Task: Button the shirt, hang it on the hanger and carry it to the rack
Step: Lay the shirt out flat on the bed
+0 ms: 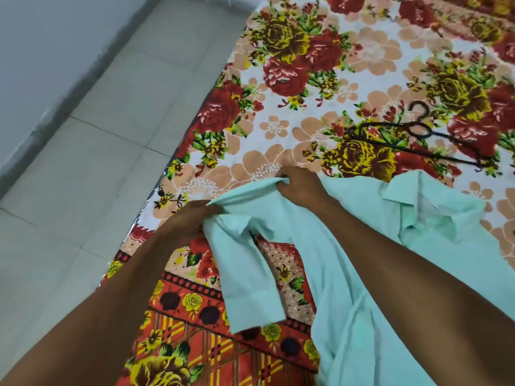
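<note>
Flowery red and white bedsheet (306,87) holds a thin black wire hanger (418,135). Left hand (192,221) and right hand (299,183) both pinch the light green cotton shirt (348,302).

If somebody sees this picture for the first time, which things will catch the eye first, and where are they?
First comes the mint-green shirt, spread low and right on the bright flowered blanket. The left hand and the right hand both grip its bunched edge near the middle. A dark hanger lies on the blanket beyond the shirt, at the right, untouched.
</note>
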